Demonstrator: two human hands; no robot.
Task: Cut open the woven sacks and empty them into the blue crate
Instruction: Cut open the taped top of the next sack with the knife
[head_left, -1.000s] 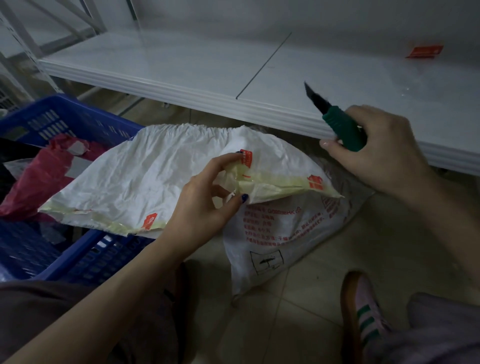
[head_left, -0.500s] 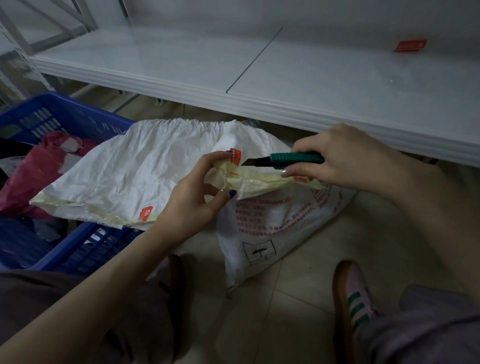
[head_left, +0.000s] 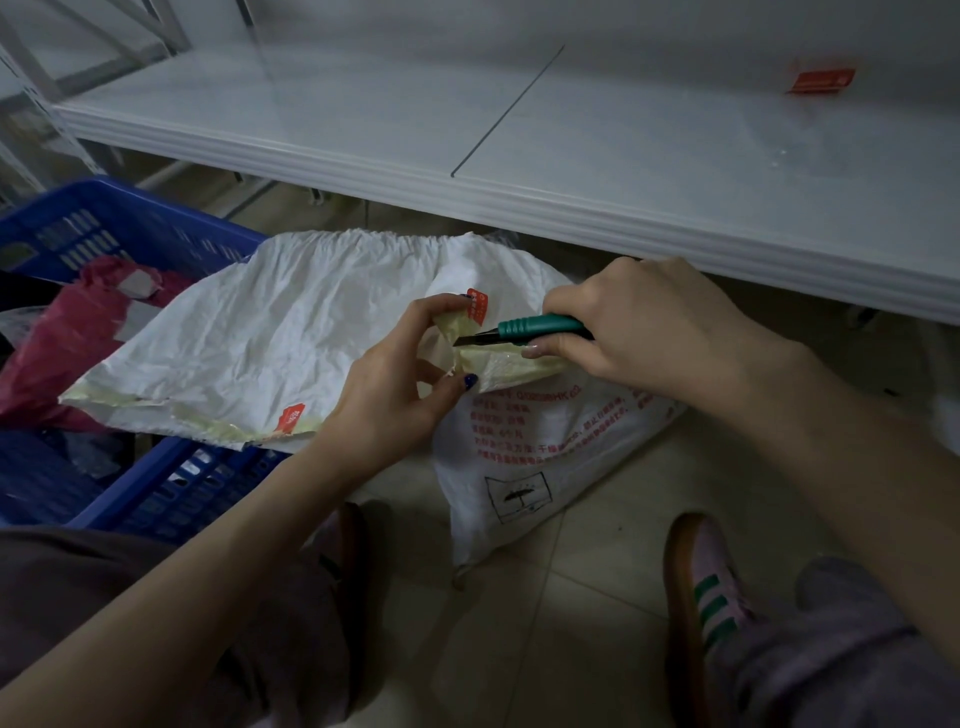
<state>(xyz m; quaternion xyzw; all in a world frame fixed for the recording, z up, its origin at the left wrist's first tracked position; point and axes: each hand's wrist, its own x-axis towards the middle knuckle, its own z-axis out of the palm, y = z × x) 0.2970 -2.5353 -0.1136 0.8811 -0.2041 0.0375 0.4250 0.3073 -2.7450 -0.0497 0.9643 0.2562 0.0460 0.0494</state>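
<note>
A white woven sack (head_left: 291, 338) lies across the corner of the blue crate (head_left: 130, 228), its taped edge toward me. My left hand (head_left: 400, 384) pinches the yellowish taped seam near a red sticker. My right hand (head_left: 644, 327) grips a green-handled utility knife (head_left: 535, 328), the blade tip pointing left and touching the tape by my left fingers. A second white sack (head_left: 535, 457) with red print lies on the floor underneath.
A red plastic bag (head_left: 67, 332) sits in the crate at left. A low white shelf (head_left: 519, 130) runs across the back, with a red tag (head_left: 821, 80) on it. My shoe (head_left: 711, 597) with green stripes rests on the tiled floor at lower right.
My right hand brought the knife down from the raised position and swung the blade left onto the taped seam. My left hand kept its pinch on the sack.
</note>
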